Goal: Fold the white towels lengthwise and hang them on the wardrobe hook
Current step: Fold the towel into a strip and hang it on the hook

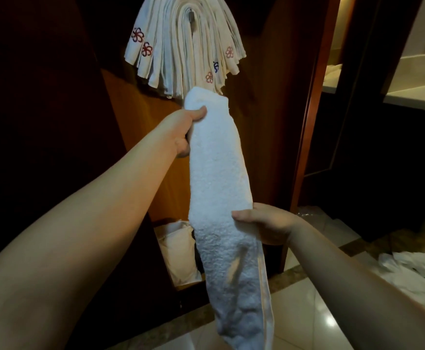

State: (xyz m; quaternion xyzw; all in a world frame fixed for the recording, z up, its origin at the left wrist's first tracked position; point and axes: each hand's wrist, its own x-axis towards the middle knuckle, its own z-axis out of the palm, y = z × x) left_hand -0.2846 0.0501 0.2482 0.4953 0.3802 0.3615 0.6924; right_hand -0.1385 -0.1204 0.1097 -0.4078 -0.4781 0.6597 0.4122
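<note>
**Folded towel held up below the loaded wardrobe hook**

Dark wood wardrobe panels [264,127] fill the background, with a doorway at the right edge opening onto a pale counter [413,97]. High on the wardrobe, a metal hook [190,16] carries a thick fan of hung towels [181,51], draped over it so their ends spread down both sides; several ends show small embroidered flower marks in red, pink and blue.

Just below that bundle, a white towel [219,178] folded into a long narrow strip stretches from near the hung ends down to the bottom edge of the view. The left hand [183,132] grips its upper end, thumb across the front and fingers curled behind. The right hand [269,223] pinches the strip's right edge about halfway down, thumb lying on the front face. The lower part hangs loose, its hemmed edge visible along the right side.

At the wardrobe's foot, a cream cloth bag [178,251] sits inside the lower compartment. On the glossy tiled floor [327,322] near the right edge lies a loose heap of white towels [408,271].
</note>
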